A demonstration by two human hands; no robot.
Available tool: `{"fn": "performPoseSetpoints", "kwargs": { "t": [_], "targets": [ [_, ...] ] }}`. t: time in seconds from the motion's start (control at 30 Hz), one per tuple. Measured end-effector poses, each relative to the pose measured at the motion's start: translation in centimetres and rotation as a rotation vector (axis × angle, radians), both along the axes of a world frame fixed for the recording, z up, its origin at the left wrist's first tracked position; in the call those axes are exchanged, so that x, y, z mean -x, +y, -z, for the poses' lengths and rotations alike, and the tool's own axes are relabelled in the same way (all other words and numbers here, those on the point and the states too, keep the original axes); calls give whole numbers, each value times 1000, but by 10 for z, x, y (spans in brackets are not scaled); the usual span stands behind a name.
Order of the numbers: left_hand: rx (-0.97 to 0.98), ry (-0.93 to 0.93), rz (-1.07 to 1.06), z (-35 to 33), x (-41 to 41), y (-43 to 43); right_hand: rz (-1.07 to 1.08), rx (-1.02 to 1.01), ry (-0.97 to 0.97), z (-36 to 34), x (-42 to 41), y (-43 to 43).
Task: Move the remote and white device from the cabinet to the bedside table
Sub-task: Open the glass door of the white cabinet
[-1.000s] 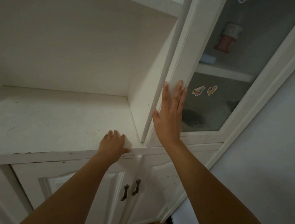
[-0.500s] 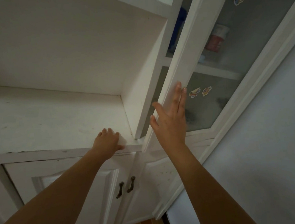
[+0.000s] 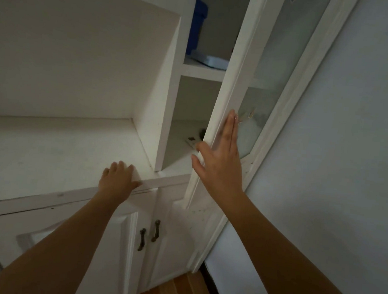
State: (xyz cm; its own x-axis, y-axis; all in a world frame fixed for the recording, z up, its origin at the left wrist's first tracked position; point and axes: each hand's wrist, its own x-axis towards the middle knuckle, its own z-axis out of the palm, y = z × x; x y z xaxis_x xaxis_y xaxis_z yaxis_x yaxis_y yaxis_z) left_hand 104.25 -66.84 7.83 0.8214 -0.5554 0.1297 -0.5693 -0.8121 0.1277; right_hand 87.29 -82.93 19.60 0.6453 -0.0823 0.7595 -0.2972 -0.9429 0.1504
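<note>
A white cabinet with a frosted glass door (image 3: 230, 91) fills the view, the door partly swung out. My right hand (image 3: 219, 162) lies along the door's left edge, thumb and forefinger hooked round it. In the lower compartment behind the door lies a white remote (image 3: 190, 142) with a small dark screen, partly hidden by my hand and the door. A small dark shape (image 3: 202, 131) shows just behind it; I cannot tell what it is. My left hand (image 3: 117, 182) rests on the front edge of the open shelf (image 3: 49, 149), holding nothing.
On the upper shelf stand a blue container (image 3: 198, 24) and a flat pale box (image 3: 210, 60). Below are two closed doors with dark handles (image 3: 142, 239). A plain wall (image 3: 338, 158) runs close on the right. Wooden floor (image 3: 177, 291) shows at the bottom.
The glass door has swung outward with my right hand on its edge, exposing the inner shelves and the remote. My left hand has stayed on the shelf edge.
</note>
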Motion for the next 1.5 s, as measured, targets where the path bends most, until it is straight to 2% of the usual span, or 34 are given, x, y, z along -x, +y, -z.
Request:
{"fn": "performPoseSetpoints", "kwargs": {
  "t": [0.1,0.3,0.77,1.17,1.5],
  "targets": [
    [43,7,47,2,10,0,-19,-33,-17,1,14,-1],
    [386,-44,235,-19,47,-17,-90,-104,-27,0,32,-3],
    [235,6,506,-9,108,-97,-114,-116,-62,2,107,-38],
    [267,17,800,-24,180,-189,66,-193,22,-6,194,-84],
    [346,-15,888,-29,221,-246,272,-280,74,-12,247,-133]
  ]
}}
